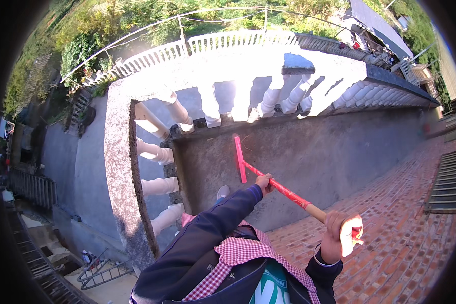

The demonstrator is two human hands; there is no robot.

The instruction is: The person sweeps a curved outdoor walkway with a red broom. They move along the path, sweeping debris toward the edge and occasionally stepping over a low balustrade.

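Observation:
A long-handled tool with a narrow pink crosswise head (240,159), a broom or squeegee, slants across the view. Its head is on or just above the grey concrete balcony floor (307,152); contact cannot be told. My left hand (265,184) grips the red-patterned handle (290,195) a short way behind the head. Higher up, near the handle's end, my right hand (342,232) is closed around it, with a bit of red showing at the palm. Thin dry strands lie on the floor beside the head. A light shoe (223,191) shows by my left sleeve.
White balusters (160,187) under a rough concrete rail (117,163) border the balcony at the left and ahead. A red brick wall (387,243) with a barred window (446,186) stands at the right. Beyond the rail, lower paved ground and a metal frame (106,271) are visible.

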